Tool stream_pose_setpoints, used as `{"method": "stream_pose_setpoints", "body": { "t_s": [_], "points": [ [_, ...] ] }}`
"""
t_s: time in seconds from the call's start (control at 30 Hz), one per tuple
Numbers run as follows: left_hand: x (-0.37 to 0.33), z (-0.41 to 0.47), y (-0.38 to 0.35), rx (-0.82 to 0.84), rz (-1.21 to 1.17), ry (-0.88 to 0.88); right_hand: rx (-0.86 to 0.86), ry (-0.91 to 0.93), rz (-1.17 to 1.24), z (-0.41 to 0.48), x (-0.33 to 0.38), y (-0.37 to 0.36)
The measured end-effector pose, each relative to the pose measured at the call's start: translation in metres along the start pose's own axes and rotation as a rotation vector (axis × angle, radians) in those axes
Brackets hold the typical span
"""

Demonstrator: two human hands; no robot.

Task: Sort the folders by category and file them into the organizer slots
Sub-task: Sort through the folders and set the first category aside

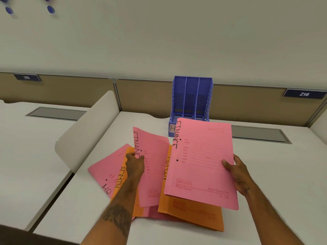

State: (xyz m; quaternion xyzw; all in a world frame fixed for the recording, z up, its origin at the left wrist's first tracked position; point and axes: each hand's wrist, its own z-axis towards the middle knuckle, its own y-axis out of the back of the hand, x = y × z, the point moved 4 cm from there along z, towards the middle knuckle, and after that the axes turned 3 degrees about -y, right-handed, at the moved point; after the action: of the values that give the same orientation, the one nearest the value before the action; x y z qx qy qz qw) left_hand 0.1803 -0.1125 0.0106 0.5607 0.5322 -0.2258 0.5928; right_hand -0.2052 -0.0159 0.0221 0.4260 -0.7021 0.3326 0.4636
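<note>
A blue three-slot organizer [192, 98] stands at the back of the desk, with an "H" label on its front left. My right hand [237, 171] grips the right edge of a pink folder marked FINANCE [201, 156], held above the pile. My left hand [135, 161] pinches the left edge of a second pink FINANCE folder [154, 167], lifting it off the pile. Beneath lie an orange ADMIN folder [122, 177], a pink HR folder [104, 172] and another orange folder [192, 214] partly covered by the held one.
A white rounded divider panel [88, 131] stands to the left of the pile. A grey cable hatch [256, 134] is set into the desk behind the right folder. A tan partition with plates 215 and 216 backs the desks.
</note>
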Motion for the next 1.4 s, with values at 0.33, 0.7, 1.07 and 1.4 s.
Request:
{"method": "stream_pose_setpoints", "body": {
  "t_s": [0.33,0.7,1.07,1.4],
  "points": [
    [-0.097,0.032,0.090,-0.054,0.082,-0.370,0.001,0.059,-0.020,-0.003,0.016,-0.010],
    [-0.173,0.047,0.137,0.194,-0.227,-0.392,-0.018,0.124,-0.020,-0.017,0.038,-0.020],
    [-0.106,-0.004,0.035,0.491,-0.409,-0.220,0.048,0.146,0.019,-0.031,0.051,-0.055],
    [-0.089,-0.030,-0.002,0.659,-0.453,-0.159,0.074,0.166,-0.040,-0.049,0.043,-0.066]
  ]
}}
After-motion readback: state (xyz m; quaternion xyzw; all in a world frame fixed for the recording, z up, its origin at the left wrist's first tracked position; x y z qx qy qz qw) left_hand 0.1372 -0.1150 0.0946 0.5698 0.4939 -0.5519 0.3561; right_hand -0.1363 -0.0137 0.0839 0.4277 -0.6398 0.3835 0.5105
